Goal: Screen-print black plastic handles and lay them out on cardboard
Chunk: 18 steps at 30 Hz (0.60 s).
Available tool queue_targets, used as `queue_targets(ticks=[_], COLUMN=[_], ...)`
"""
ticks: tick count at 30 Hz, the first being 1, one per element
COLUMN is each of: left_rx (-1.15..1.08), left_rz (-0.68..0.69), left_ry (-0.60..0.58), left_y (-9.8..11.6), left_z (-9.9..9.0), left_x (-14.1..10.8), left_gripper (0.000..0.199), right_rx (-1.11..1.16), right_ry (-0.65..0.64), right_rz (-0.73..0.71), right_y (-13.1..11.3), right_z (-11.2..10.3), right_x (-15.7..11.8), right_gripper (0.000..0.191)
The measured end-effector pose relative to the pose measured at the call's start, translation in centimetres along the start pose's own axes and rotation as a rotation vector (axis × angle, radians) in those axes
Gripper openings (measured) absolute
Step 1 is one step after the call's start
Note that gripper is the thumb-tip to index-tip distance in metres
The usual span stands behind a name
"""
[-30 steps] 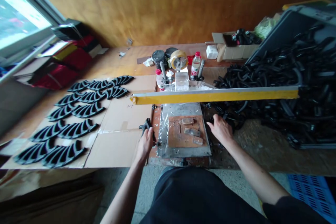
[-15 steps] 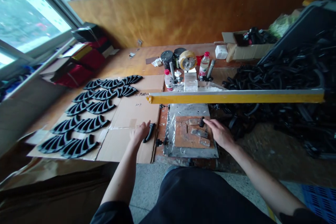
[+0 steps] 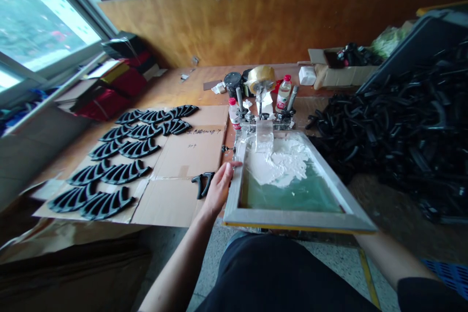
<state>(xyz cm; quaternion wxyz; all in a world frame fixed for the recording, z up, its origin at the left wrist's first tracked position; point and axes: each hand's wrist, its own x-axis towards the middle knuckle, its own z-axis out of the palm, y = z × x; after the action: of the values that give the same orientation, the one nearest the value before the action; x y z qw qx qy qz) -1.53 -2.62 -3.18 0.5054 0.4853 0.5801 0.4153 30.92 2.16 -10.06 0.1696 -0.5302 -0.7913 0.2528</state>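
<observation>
Screen frame (image 3: 292, 218) at the table's (image 3: 175, 88) near edge; left hand (image 3: 217, 192) has a finger at its left rail, clamped or not I cannot tell, right hand hidden by the near right corner, grip unseen. Probably stiff, fairly light, best held by the bare side rails; flat green mesh (image 3: 288, 200) likely delicate, white paste (image 3: 272, 168) thick, ridged, probably slippery

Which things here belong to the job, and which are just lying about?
Apparently in use:
metal-framed screen, beside the left hand
white paste
black curved parts on cardboard
heap of black parts

Probably just lying about:
red-capped bottles
red bundles
</observation>
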Motion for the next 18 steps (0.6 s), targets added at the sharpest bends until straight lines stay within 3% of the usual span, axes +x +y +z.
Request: queue_targets(ticks=[3, 5, 6, 8, 11, 13, 18], left_rx=[0.053, 0.109, 0.153, 0.231, 0.282, 0.29, 0.283], left_rz=[-0.136, -0.164, -0.167, -0.176, -0.204, -0.212, -0.22], left_ry=[-0.034, -0.021, -0.007, 0.002, -0.004, -0.012, -0.016], left_y=[-5.3, -8.1, -9.1, -10.3, -11.0, -11.1, -11.7], left_z=[0.6, 1.3, 1.6, 2.0, 2.0, 1.9, 1.8], left_x=[-1.0, -0.8, -0.6, 0.0, 0.6, 0.8, 0.8], left_gripper=[0.062, 0.069, 0.069, 0.066, 0.063, 0.063, 0.059], right_rx=[-0.059, -0.121, -0.16, -0.24, -0.303, -0.305, -0.287], right_ry=[0.34, 0.476, 0.467, 0.324, 0.074, -0.024, -0.192], right_rz=[0.126, 0.049, -0.024, -0.131, -0.141, -0.188, -0.541], right_y=[0.3, -1.7, -3.1, -5.9, -8.6, -8.9, -7.6], right_z=[-2.8, -2.9, -2.5, -1.2, 1.2, 2.2, 2.0], right_x=[1.7, 3.9, 5.1, 7.3, 8.4, 7.2, 2.2], right_gripper=[0.042, 0.047, 0.054, 0.059, 0.025, 0.004, 0.026])
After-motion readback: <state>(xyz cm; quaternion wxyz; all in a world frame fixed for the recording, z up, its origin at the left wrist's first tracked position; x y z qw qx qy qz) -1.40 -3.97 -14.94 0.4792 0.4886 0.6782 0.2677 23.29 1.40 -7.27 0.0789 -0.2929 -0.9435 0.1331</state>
